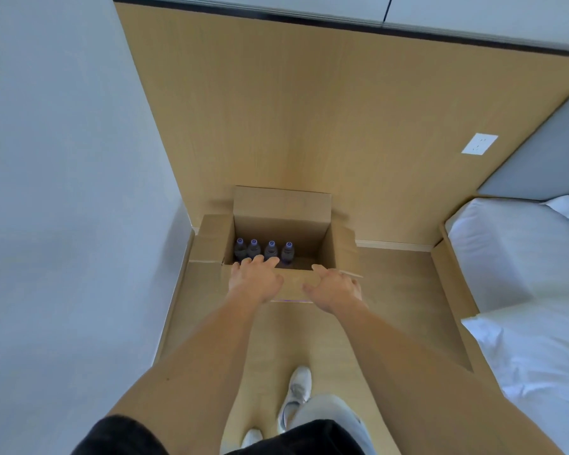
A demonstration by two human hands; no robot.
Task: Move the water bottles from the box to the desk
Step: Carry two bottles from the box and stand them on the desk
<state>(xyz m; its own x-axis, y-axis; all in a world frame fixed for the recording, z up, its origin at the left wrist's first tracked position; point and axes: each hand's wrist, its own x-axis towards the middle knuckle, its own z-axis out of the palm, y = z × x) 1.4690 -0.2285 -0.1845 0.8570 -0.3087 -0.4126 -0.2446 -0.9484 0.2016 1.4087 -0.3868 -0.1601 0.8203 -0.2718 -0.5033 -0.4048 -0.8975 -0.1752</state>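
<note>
while four water bottles (263, 250) stand in the cardboard box (309, 224), left hand (255, 280) and right hand (334, 289) reach, fingers loose, grasping nothing; none moved yet.

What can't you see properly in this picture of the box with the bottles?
Head view, the only one:
- Water bottles: four caps show; the box's near wall and the left hand hide their lower parts, and any more behind.
- Bottle labels: too small to read.
- Cardboard box front: covered by both hands, the right hand at its near edge.
- The desk: not in view.
- Bed: cut off by the right edge.
</note>
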